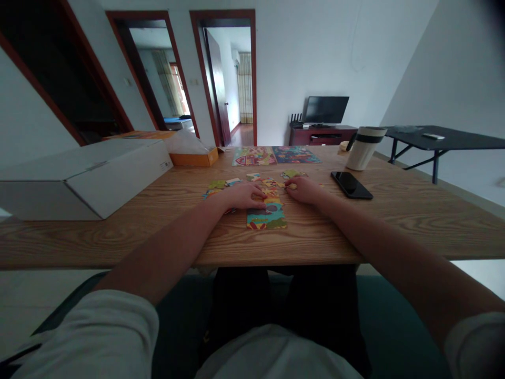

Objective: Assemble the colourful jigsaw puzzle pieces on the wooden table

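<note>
A partly joined colourful puzzle (pixel 268 217) lies on the wooden table in front of me. My left hand (pixel 249 196) rests over its left side, fingers apart and touching the pieces, with nothing visibly lifted. At the puzzle's upper right, my right hand (pixel 300 188) has its fingertips pressed together on a small piece near the puzzle's edge. Loose puzzle pieces (pixel 216 185) lie to the left, partly hidden by my left hand and forearm. More loose pieces (pixel 291 173) are just beyond my right hand.
Two picture sheets (pixel 254 156) lie farther back. A white box (pixel 118 163) and an orange box (pixel 195 157) stand at the left. To the right are a black phone (pixel 351 185) and a white cup (pixel 363 150).
</note>
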A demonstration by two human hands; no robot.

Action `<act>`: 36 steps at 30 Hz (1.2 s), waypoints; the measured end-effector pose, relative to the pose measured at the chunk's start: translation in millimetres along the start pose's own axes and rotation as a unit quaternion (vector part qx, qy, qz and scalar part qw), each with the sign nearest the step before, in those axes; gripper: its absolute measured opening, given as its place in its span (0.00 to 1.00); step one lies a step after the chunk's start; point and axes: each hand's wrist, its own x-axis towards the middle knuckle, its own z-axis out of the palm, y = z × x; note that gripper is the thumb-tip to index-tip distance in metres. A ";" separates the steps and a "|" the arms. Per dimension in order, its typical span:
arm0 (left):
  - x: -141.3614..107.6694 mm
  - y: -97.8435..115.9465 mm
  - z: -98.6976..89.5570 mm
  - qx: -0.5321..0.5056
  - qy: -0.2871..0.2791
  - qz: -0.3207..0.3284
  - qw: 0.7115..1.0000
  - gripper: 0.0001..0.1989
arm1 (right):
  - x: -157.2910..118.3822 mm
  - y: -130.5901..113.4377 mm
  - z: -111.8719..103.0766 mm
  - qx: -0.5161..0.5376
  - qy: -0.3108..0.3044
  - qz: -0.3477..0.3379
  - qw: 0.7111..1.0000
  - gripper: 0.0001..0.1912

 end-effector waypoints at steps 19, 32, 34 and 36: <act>-31.0 -27.7 -20.4 -0.072 -0.001 -0.137 0.988 0.42 | 97.3 -31.0 -11.6 0.045 -0.196 -0.055 0.978 0.33; -56.3 -52.3 -46.5 -0.041 -0.098 -0.226 0.968 0.16 | 51.1 -33.5 -35.3 0.141 -0.050 0.005 0.989 0.08; -57.4 -52.7 -47.7 -0.031 -0.099 -0.241 0.965 0.15 | 36.1 -24.7 -40.3 0.200 0.013 0.004 0.980 0.08; -53.7 -49.9 -45.8 -0.033 -0.066 -0.247 0.966 0.15 | 20.7 -14.7 -42.2 0.283 0.062 0.031 0.957 0.10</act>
